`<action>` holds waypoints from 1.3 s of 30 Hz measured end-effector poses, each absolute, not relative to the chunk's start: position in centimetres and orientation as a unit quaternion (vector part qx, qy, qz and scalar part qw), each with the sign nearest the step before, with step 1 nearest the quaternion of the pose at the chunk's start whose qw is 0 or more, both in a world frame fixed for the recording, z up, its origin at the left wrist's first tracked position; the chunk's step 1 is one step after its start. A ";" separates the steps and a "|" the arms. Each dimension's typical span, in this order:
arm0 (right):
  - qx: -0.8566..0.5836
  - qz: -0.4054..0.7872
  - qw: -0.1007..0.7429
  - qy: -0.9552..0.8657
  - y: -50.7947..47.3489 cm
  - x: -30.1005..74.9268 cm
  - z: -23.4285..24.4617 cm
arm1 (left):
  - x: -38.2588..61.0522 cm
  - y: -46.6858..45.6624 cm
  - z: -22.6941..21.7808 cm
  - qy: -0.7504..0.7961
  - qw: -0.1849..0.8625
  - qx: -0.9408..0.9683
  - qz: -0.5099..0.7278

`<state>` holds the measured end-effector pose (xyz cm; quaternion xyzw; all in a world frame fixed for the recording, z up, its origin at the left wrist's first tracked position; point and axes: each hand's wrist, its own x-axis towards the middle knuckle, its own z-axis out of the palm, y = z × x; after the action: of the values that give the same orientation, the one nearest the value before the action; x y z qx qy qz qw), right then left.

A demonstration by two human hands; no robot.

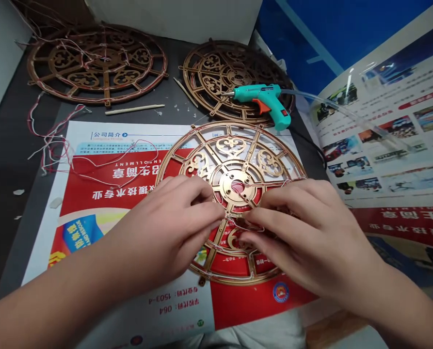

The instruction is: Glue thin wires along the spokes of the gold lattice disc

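Left hand (165, 228) and right hand (303, 237) working close together, fingers narrow on thin wire (247, 225) at the lower spokes of a gold-toned filigree wheel (238, 150) lying flat on a red printed brochure (100, 194).

Front frame (231, 148) on poster (103, 201); glue gun (256, 95) on rear frame (211, 72); third frame (100, 63) left.

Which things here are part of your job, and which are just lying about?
Part of the job:
left hand
right hand
gold fretwork wheel
thin wire

Just lying about:
wire-wrapped wheel
wheel under the glue gun
teal glue gun
wooden stick
loose red-and-white wires
printed brochure
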<state>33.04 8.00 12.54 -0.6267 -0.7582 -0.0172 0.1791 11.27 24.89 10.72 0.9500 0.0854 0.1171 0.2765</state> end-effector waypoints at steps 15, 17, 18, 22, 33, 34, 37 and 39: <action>-0.611 0.000 0.167 -0.774 10.3 33.8 12.1 | 11.0 24.9 10.9 0.074 0.260 0.957 0.110; -0.611 0.003 0.172 -0.773 10.3 33.8 12.2 | 10.8 24.8 10.9 0.073 0.255 0.958 0.112; -0.612 0.004 0.174 -0.772 10.3 33.8 12.1 | 10.8 24.8 10.9 0.072 0.254 0.958 0.115; -0.617 0.013 0.175 -0.767 10.1 33.9 11.9 | 11.0 24.9 10.9 0.060 0.238 0.962 0.121; -0.609 0.016 0.197 -0.768 10.1 33.9 11.7 | 10.7 24.7 10.7 0.039 0.198 0.972 0.119; -0.608 0.017 0.199 -0.768 10.2 34.0 11.7 | 10.7 24.7 10.7 0.039 0.198 0.972 0.118; -0.608 0.022 0.202 -0.767 10.2 34.0 11.7 | 10.7 24.7 10.6 0.046 0.194 0.974 0.109; -0.610 0.024 0.200 -0.766 10.2 34.1 11.7 | 10.8 24.7 10.5 0.048 0.190 0.975 0.109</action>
<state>34.06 10.21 11.65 -0.6101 -0.7663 0.0243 0.2002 10.83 24.66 10.52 0.9745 0.0476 0.1094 0.1899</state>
